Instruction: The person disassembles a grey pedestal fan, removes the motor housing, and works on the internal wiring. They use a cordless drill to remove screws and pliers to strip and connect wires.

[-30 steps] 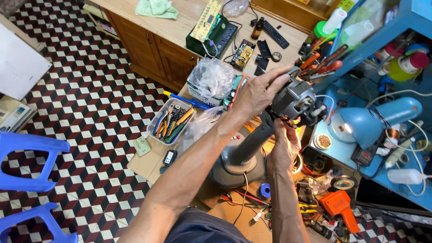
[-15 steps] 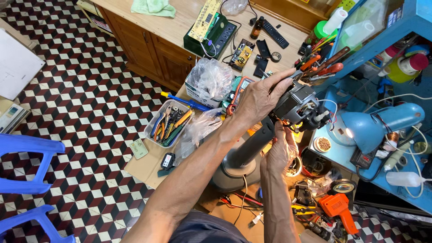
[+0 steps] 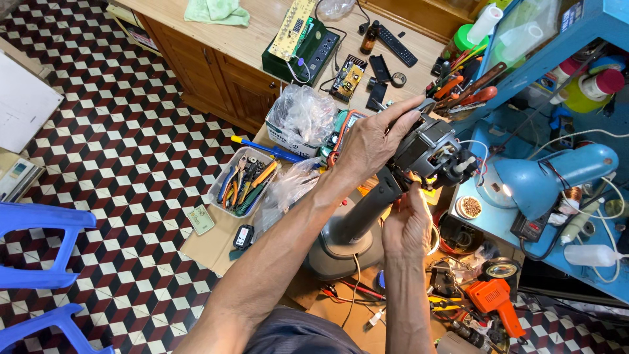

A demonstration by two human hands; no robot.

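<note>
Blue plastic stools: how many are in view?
2, both at the left edge on the tiled floor: one stool mid-left, another stool at the bottom-left corner. Both are cropped; more could lie out of frame.

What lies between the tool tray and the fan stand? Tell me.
In the head view, a crumpled clear plastic bag lies between the tool tray and the fan stand, with the left forearm crossing just below.

Wooden counter [image 3: 262,40] bears a green cloth [image 3: 216,10] (crumpled), remote [image 3: 397,46], circuit boards [image 3: 347,77].

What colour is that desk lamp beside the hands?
The desk lamp is light blue, shade and arm alike; the head view shows it, right of the motor.
</note>
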